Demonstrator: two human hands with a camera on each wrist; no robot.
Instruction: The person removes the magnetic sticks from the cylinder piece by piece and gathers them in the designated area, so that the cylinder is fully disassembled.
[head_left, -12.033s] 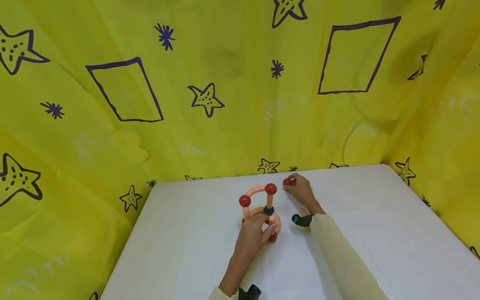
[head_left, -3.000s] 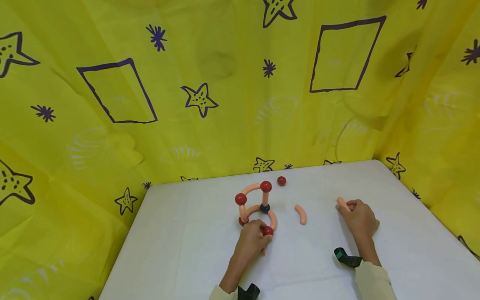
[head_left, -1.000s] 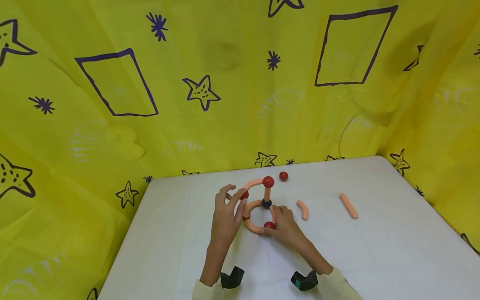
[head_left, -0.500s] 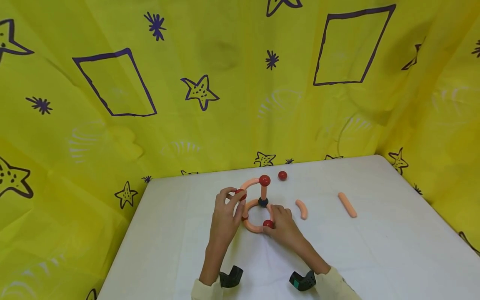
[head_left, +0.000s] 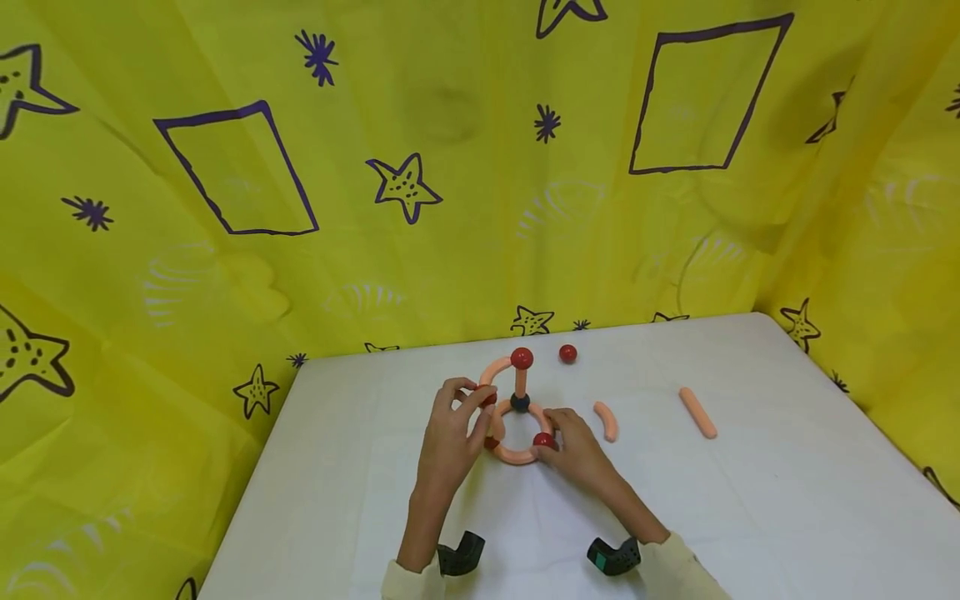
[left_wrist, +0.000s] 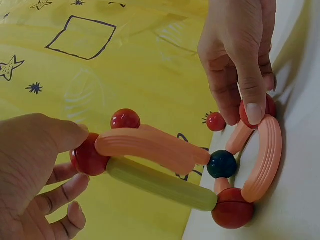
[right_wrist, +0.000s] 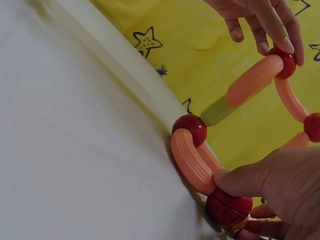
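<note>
A magnetic ball-and-rod frame stands mid-table: a ring of curved orange rods [head_left: 515, 457] lies low, joined by a dark blue ball [head_left: 520, 403] and red balls. From the blue ball a straight rod [head_left: 521, 382] rises to a top red ball [head_left: 522, 358]. My left hand [head_left: 448, 433] pinches another raised red ball [left_wrist: 91, 156] between thumb and fingers. Below that ball, a lime-green rod [left_wrist: 160, 184] runs to a low red ball [left_wrist: 233, 207]. My right hand [head_left: 577, 450] grips the ring's front-right red ball [right_wrist: 229, 206], thumb against the adjoining curved rod [right_wrist: 192, 162].
Behind the frame a loose red ball [head_left: 567, 354] sits on the white table [head_left: 787, 500]. Right of it lie a short curved rod [head_left: 605, 422] and a straight orange rod [head_left: 698, 412]. A yellow patterned sheet [head_left: 480, 250] hangs along the table's back edge.
My right hand has put the straight rod down at the right and moved to the ring. My left hand went from the ring's front up to the raised ball. Lately the top ball shifted slightly left.
</note>
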